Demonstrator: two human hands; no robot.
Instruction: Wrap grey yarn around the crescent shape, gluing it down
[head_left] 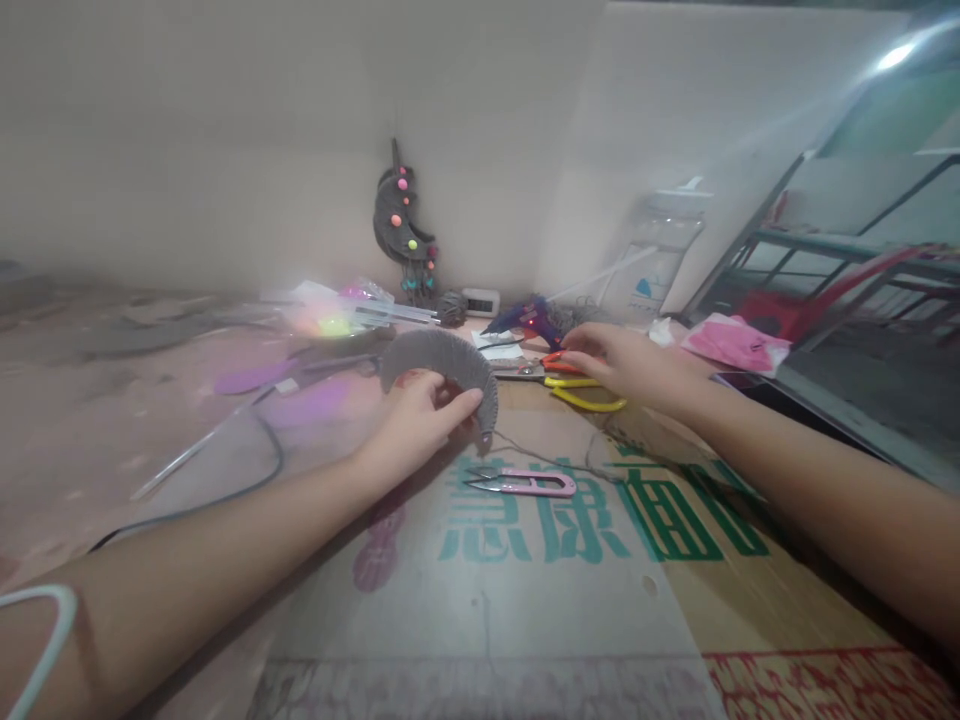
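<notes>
My left hand (416, 415) is closed on a grey yarn-wrapped crescent moon (442, 352), its thumb on the near face. A loose strand of grey yarn (555, 463) trails right from the crescent's lower tip. My right hand (619, 362) is over the tools at the right, thumb and fingers slightly apart. Its fingertips are beside an orange handle (553, 362) and a dark blue glue gun (534, 318) with a red light; contact is unclear. Just below lies a tool with yellow handles (585, 398). Pink thread snips (536, 483) rest on the printed sheet before me.
A finished-looking grey crescent with coloured balls (394, 218) hangs on the wall. Clear glue sticks (397, 313), a small white device (481, 301) and a clear bottle (656, 255) stand or lie at the back. A pink packet (739, 343) is far right. A cable (274, 455) loops at left.
</notes>
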